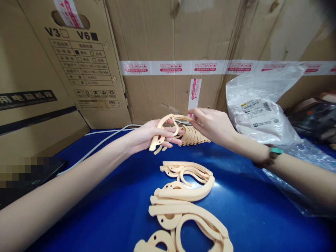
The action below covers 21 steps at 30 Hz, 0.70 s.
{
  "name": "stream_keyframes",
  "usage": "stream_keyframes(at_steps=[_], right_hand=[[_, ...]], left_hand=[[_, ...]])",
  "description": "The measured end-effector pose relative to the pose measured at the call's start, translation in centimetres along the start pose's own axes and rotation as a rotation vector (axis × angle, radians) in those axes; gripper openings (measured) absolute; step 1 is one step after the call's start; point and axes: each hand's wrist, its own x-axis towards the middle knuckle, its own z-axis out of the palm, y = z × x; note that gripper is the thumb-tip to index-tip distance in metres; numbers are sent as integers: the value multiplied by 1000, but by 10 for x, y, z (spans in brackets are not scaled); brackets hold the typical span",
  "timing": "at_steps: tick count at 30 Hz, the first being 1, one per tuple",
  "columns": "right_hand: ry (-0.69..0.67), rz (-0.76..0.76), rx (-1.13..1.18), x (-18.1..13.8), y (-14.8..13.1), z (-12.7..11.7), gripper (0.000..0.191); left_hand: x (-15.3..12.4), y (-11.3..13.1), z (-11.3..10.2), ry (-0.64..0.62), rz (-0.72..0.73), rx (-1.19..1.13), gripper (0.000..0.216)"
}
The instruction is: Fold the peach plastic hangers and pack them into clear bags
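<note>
My left hand is closed around one end of a beige plastic folding hanger, thumb on top and fingers beneath. A curved arm of this hanger reaches right, where the fingertips of my right hand pinch its far end. Behind and below the hands, a row of similar curved beige pieces lies on the blue table. Nearer to me are several folded beige hangers, laid one in front of another. The lowest ones run out of the frame.
Cardboard boxes with white and red tape stand along the back and left. A clear plastic bag with a label lies at the right, its film spreading over the table. A white cable crosses the left side, near a dark object.
</note>
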Motion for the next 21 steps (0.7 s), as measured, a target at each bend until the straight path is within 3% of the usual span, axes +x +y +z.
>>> stream_keyframes(at_steps=[6, 13, 18, 21], right_hand=[[-189, -56, -40, 0, 5, -1, 33], [-400, -30, -72, 0, -1, -4, 32], [-472, 88, 170, 5, 2, -3, 36], [-555, 138, 508, 6, 15, 7, 36]], left_hand=[[0, -4, -1, -17, -87, -38, 46], [3, -13, 10, -72, -103, -100, 35], [5, -15, 12, 11, -74, 170, 26], [7, -20, 11, 80, 90, 644, 23]])
